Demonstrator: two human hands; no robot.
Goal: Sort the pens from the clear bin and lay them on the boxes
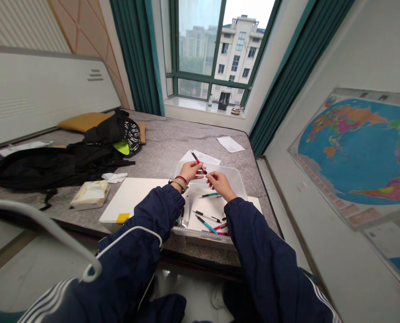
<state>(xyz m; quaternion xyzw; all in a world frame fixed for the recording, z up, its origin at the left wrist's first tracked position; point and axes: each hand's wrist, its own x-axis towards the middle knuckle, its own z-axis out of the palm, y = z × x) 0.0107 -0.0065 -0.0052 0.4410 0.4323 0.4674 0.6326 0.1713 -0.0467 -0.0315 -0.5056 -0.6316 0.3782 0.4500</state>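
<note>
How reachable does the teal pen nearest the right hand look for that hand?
Probably yes: the teal pen lies close below the right hand in the open box, nothing visible between, though that hand seems to be pinching the red-and-black pen.

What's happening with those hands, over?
Left hand holding red-and-black pen; right hand at its near end. More pens in translucent box below. Nothing visibly blocking hands.
</note>
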